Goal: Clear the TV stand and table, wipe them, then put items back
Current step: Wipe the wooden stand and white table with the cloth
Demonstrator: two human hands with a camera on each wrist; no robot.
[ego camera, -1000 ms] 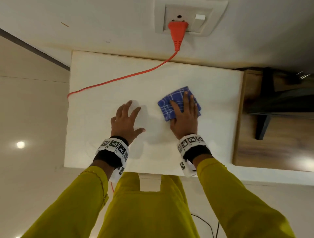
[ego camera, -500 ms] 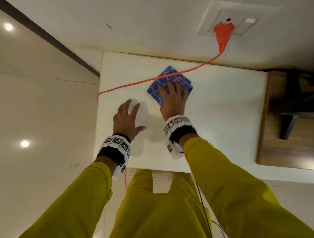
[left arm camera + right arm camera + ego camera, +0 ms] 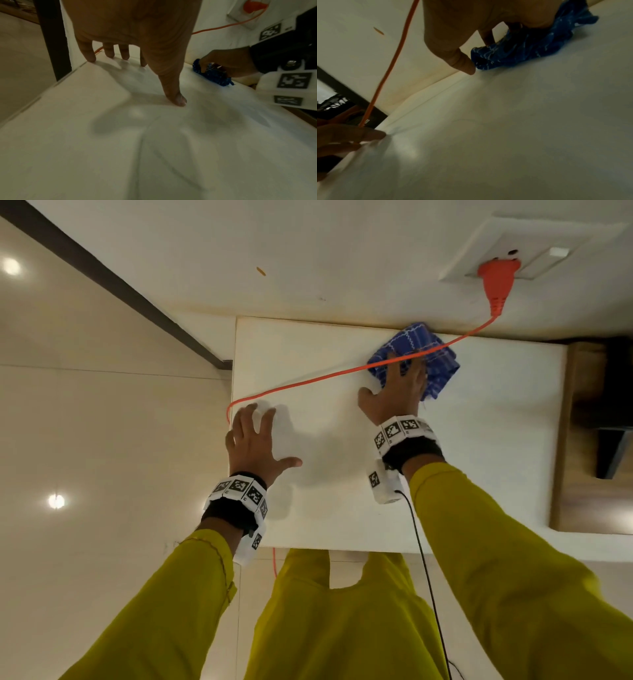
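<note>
A white table (image 3: 479,440) stands against the wall. My right hand (image 3: 397,395) presses a blue checked cloth (image 3: 438,361) flat on the table's back edge, right at the wall. An orange cord (image 3: 308,383) runs over the fingers and the cloth. In the right wrist view the cloth (image 3: 530,46) lies bunched under the fingers, and the thumb points down beside it. My left hand (image 3: 255,440) rests spread on the table's left edge and holds nothing. The left wrist view shows its fingertips (image 3: 91,58) on the surface and the cloth (image 3: 212,77) beyond.
The orange cord ends in a plug (image 3: 496,278) in a wall socket (image 3: 548,244) and drops over the table's left edge. A wooden TV stand (image 3: 582,501) with a black TV foot (image 3: 613,453) adjoins the table on the right. A black cable (image 3: 421,542) hangs from my right wrist.
My right hand has pushed the cloth from the table's middle to the back edge, under the orange cord. The left hand has stayed flat in place.
</note>
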